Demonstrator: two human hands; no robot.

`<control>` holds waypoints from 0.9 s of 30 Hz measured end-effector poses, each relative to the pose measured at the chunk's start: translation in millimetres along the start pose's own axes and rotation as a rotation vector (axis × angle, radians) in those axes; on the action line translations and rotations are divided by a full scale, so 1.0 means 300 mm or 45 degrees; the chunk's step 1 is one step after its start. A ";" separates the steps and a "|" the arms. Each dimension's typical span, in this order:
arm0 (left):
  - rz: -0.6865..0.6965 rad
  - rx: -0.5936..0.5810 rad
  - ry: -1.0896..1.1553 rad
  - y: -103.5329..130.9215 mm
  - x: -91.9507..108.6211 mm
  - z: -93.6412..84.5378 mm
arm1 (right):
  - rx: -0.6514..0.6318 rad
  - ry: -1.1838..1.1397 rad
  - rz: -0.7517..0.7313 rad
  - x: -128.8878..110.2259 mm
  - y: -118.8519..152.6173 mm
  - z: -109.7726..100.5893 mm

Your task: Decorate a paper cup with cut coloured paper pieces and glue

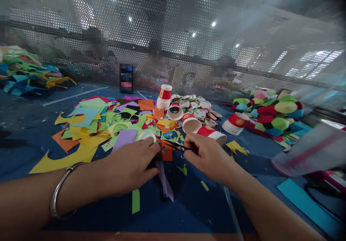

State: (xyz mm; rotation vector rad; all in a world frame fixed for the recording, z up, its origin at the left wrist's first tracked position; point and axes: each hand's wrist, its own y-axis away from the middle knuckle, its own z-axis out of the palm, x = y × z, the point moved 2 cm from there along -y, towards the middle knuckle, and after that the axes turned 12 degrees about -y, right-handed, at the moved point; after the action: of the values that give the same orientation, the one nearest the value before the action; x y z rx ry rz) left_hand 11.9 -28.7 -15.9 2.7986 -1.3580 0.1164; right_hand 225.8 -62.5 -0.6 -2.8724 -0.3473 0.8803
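Observation:
Fingers of my left hand (135, 161) are closed together near the middle of the blue table (189, 212); what they hold is too small and blurred to name. A white round piece (147, 137) lies just beyond those fingers. My right hand (205, 156) is closed around the handles of dark scissors (174, 145), whose blades point left toward my left hand. Below the blades is an orange paper piece (166, 152). A purple paper strip (168, 187) and a clear strip (163, 178) lie beside my left fingertips.
Coloured paper scraps (89, 136) spread at left. Red-and-white paper cups (164, 94) and a pile of cut cup pieces (196, 106) stand behind my hands. Colourful paper shapes (270, 115) and a translucent container (310, 147) are at right. A phone (127, 78) leans against a perforated screen.

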 end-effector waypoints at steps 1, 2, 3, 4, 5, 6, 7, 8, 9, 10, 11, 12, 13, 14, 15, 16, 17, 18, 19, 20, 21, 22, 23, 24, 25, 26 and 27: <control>-0.004 -0.001 0.010 -0.001 0.000 0.000 | -0.019 -0.040 -0.011 -0.003 0.001 0.005; -0.008 -0.001 0.019 -0.002 -0.001 0.001 | -0.036 -0.068 -0.018 -0.007 0.002 0.011; -0.013 -0.002 0.027 -0.003 -0.001 0.002 | -0.046 -0.080 -0.020 -0.010 0.003 0.016; -0.016 -0.001 0.032 -0.003 -0.003 0.003 | -0.049 -0.077 -0.016 -0.012 0.002 0.020; -0.014 0.002 0.037 -0.004 -0.004 0.003 | -0.050 -0.074 -0.011 -0.013 0.001 0.024; -0.008 0.004 0.044 -0.005 -0.004 0.004 | -0.050 -0.074 -0.008 -0.014 0.000 0.026; 0.000 0.007 0.052 -0.007 -0.005 0.004 | -0.046 -0.076 -0.006 -0.014 -0.001 0.027; 0.009 0.006 0.060 -0.009 -0.004 0.004 | -0.041 -0.078 -0.005 -0.014 -0.002 0.026; 0.014 -0.001 0.065 -0.011 -0.003 0.004 | -0.034 -0.079 -0.005 -0.014 -0.002 0.024; 0.016 -0.011 0.066 -0.014 0.000 0.004 | -0.030 -0.081 -0.004 -0.014 -0.002 0.023; 0.012 -0.020 0.057 -0.015 0.003 0.004 | -0.028 -0.084 -0.004 -0.013 -0.002 0.021; 0.000 -0.022 0.035 -0.016 0.006 0.004 | -0.026 -0.087 -0.003 -0.012 -0.001 0.019; -0.011 -0.022 0.003 -0.016 0.010 0.004 | -0.027 -0.091 -0.002 -0.012 0.000 0.018; -0.026 -0.016 -0.032 -0.015 0.014 0.003 | -0.030 -0.096 0.000 -0.011 0.001 0.018; -0.041 -0.013 -0.063 -0.013 0.018 0.003 | -0.032 -0.101 0.003 -0.010 0.001 0.018; -0.053 -0.012 -0.086 -0.010 0.022 0.003 | -0.034 -0.105 0.004 -0.010 0.001 0.018; -0.060 -0.013 -0.099 -0.008 0.025 0.002 | -0.033 -0.108 0.002 -0.009 0.000 0.018; -0.061 -0.016 -0.102 -0.006 0.029 0.002 | -0.031 -0.113 0.001 -0.009 -0.001 0.018; -0.059 -0.018 -0.099 -0.006 0.032 0.001 | -0.028 -0.119 -0.002 -0.009 -0.002 0.018; -0.055 -0.020 -0.093 -0.006 0.036 0.001 | -0.023 -0.126 -0.004 -0.008 -0.002 0.018; -0.048 -0.022 -0.086 -0.007 0.038 0.000 | -0.018 -0.132 -0.006 -0.008 -0.003 0.017; -0.041 -0.022 -0.078 -0.008 0.040 0.000 | -0.013 -0.138 -0.006 -0.007 -0.004 0.017; -0.039 -0.019 -0.071 -0.010 0.042 0.000 | -0.009 -0.143 -0.003 -0.007 -0.004 0.016; -0.037 -0.013 -0.065 -0.013 0.042 0.001 | -0.007 -0.146 0.000 -0.006 -0.004 0.017; -0.033 -0.005 -0.059 -0.015 0.041 0.003 | -0.003 -0.148 0.001 -0.005 -0.004 0.017; -0.027 0.008 -0.053 -0.017 0.040 0.006 | 0.000 -0.152 0.003 -0.005 -0.004 0.017; -0.020 0.027 -0.048 -0.019 0.038 0.009 | 0.002 -0.157 0.003 -0.005 -0.004 0.017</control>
State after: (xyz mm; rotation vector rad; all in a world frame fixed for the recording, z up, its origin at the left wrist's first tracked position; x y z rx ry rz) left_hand 23.6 -34.4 -17.8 2.8429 -1.3497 0.0790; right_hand 221.5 -61.4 -3.9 -2.8245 -0.3543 1.0602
